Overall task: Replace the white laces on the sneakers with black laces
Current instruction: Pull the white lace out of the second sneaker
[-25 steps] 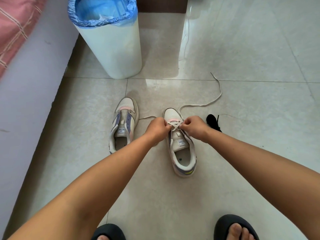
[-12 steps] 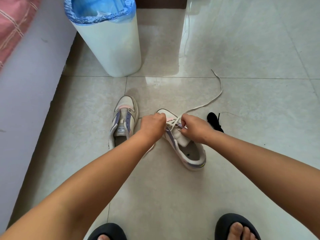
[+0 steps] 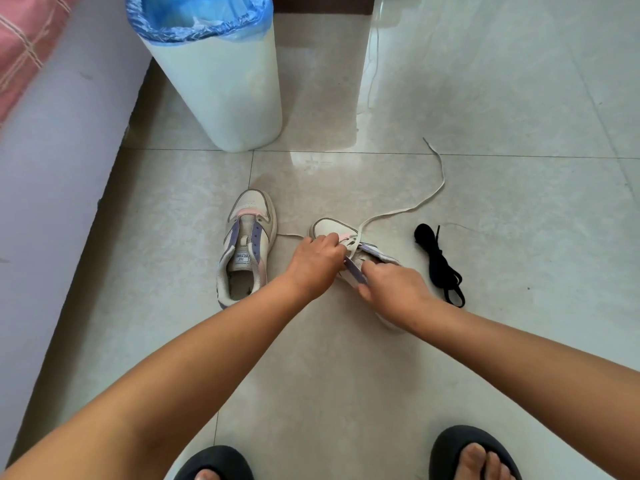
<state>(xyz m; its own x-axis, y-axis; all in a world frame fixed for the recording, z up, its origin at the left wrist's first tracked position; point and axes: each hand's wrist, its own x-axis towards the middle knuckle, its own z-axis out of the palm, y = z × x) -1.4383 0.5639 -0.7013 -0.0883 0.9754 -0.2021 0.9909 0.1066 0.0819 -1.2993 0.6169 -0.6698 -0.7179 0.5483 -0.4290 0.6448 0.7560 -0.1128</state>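
left fingers (image 3: 334,241) pinch white lace (image 3: 398,212) | right fingers (image 3: 369,271) grip tilted, half-unlaced sneaker (image 3: 327,227)

Both forearms bare to the frame edge, no sleeves in view. Left hand (image 3: 313,263) and right hand (image 3: 394,289): no rings, no watch, no bands visible on wrists or fingers (image 3: 332,241). Feet at bottom edge in dark, rounded, open-toe rubber slide sandals: left sandal (image 3: 214,462) mostly cut off by frame, only a bit of toe showing; right sandal (image 3: 465,441) w/ wide smooth strap, bare toes sticking out front.
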